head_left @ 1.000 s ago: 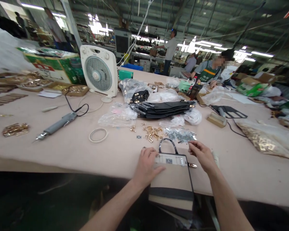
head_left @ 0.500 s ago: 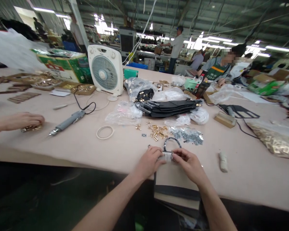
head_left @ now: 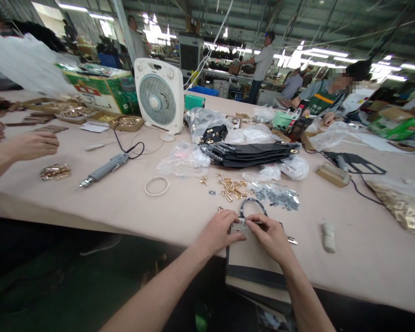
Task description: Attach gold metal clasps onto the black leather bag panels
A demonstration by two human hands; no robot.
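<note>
Several fingers of the left hand (head_left: pixel 218 234) rest, spread from the thumb, on the top-left corner of the bag (head_left: pixel 251 258), which overhangs the near edge of the bench (head_left: pixel 366 263). Right hand (head_left: pixel 271 237) works beneath the handle (head_left: pixel 252 200), grip hidden. Probably seating hardware; next calls for steady alignment.

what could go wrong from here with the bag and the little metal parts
The bag overhangs the near edge of the table, so it might slip down if both the left hand and right hand let go.

The loose gold fittings lie close beside the grey plates, just beyond the bag's handle; a careless sweep could mix or scatter them.
</note>
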